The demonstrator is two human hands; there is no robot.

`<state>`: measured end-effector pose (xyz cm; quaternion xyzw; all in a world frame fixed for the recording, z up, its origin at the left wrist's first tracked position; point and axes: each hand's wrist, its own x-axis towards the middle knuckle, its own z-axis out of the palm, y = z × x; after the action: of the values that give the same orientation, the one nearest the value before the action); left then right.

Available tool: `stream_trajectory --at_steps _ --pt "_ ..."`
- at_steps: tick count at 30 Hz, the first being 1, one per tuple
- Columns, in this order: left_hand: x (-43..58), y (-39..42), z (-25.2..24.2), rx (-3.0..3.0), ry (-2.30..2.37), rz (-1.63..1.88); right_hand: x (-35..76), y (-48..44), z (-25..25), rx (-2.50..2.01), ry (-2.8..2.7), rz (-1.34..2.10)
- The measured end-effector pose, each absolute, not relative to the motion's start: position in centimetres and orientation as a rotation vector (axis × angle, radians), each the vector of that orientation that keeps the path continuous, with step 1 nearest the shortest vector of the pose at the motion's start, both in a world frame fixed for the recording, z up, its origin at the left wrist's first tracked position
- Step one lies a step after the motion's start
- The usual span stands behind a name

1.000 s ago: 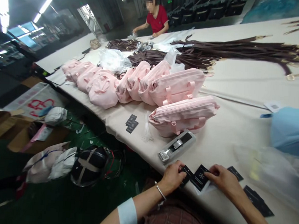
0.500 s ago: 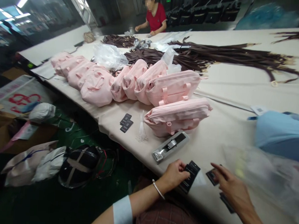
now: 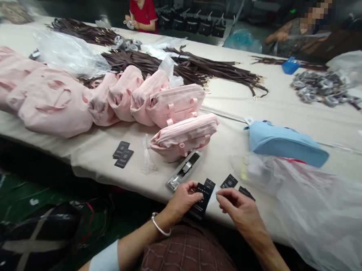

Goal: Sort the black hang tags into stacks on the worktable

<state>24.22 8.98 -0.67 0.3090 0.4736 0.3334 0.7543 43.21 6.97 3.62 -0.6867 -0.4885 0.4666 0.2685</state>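
Observation:
My left hand (image 3: 181, 201) grips a stack of black hang tags (image 3: 202, 196) at the near edge of the cloth-covered table (image 3: 232, 102). My right hand (image 3: 240, 208) hovers just right of that stack with its fingertips pinched together; I cannot tell whether they hold anything. Two loose black tags (image 3: 229, 181) lie on the table just beyond my right hand. A grey tagging tool (image 3: 184, 170) lies left of the tags, in front of a pink bag (image 3: 184, 135).
A row of pink bags (image 3: 79, 98) runs along the left. Two black tags (image 3: 122, 154) lie near the edge. A blue bag (image 3: 286, 142) and clear plastic bags (image 3: 312, 196) sit at right. Brown straps (image 3: 188, 66) cover the far side, where two people work.
The view has swung to the right. My left hand lifted the tag stack closer to me, and my right hand left the tags on the table and drew in beside the stack.

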Motion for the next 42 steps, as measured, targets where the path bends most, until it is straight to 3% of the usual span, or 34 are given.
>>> stream_trajectory --at_steps 13,21,27,33,37,42 --pt "16.4 8.1 0.4 1.2 1.202 0.818 32.4 8.3 3.6 -1.901 -1.674 0.947" --pt "12.7 7.0 -0.5 1.854 1.227 0.771 29.2 8.9 2.5 -1.797 -1.552 1.108" --pt "7.6 7.2 0.8 1.681 0.989 0.808 26.9 8.1 1.4 -1.658 -1.165 1.63" --pt "-2.1 12.0 -4.7 1.382 2.121 0.649 25.0 7.2 1.6 -1.618 -1.083 1.599" --pt "-5.8 14.8 -8.2 1.344 2.285 0.499 25.0 7.3 0.6 -1.657 -1.148 1.663" --pt "-5.9 16.4 -9.1 1.361 2.266 0.409 24.8 7.4 0.4 -1.679 -1.191 1.669"
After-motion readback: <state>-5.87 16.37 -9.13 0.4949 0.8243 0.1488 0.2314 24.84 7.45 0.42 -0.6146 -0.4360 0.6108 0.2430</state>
